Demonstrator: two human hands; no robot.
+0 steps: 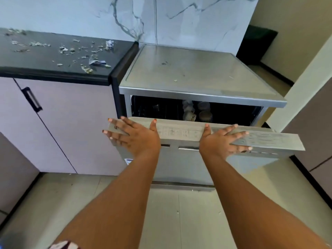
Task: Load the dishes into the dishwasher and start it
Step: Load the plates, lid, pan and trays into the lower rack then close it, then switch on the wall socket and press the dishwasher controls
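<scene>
A silver dishwasher (197, 72) stands against the marble wall, right of the counter. Its door (181, 159) leans out at the top, leaving a dark gap. Through the gap I see cups or glasses (196, 111) in the rack. The control strip (179, 132) with printed icons runs along the door's top edge. My left hand (133, 134) lies flat with spread fingers against the door's upper left corner. My right hand (222, 139) lies flat with spread fingers against the upper right part of the door. Neither hand curls round anything.
A black countertop (53, 56) strewn with paper scraps sits to the left, above pale cabinet doors with a black handle (31, 99). A dark bin (256, 44) stands back right. A wall and cabinet panel close in on the right. Light tiled floor (179, 212) lies below.
</scene>
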